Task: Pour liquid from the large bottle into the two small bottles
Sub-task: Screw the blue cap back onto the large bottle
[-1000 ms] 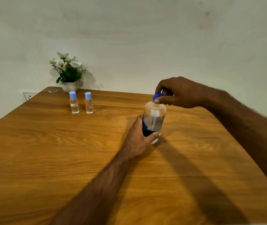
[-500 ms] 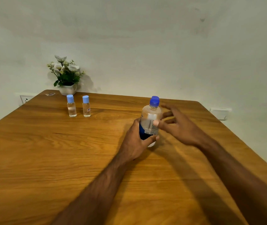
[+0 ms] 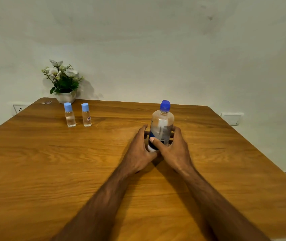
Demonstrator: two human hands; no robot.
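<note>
The large clear bottle (image 3: 162,126) with a dark blue cap and a blue-and-white label stands upright on the wooden table (image 3: 51,171), right of centre. My left hand (image 3: 139,151) wraps its lower part from the left. My right hand (image 3: 174,149) grips it from the right, thumb across the label. Two small clear bottles with light blue caps stand side by side at the far left: the left one (image 3: 70,117) and the right one (image 3: 86,117), which carries a small sticker. Both are capped and well away from my hands.
A white pot of white flowers (image 3: 64,82) stands at the table's far left corner, just behind the small bottles. A small scrap (image 3: 46,102) lies near that corner. Wall sockets sit at the left (image 3: 19,108) and right (image 3: 232,118) of the wall.
My right hand left the large bottle's cap, came down, and now grips the bottle's body beside my left hand. The cap stays on. The small bottles have not moved.
</note>
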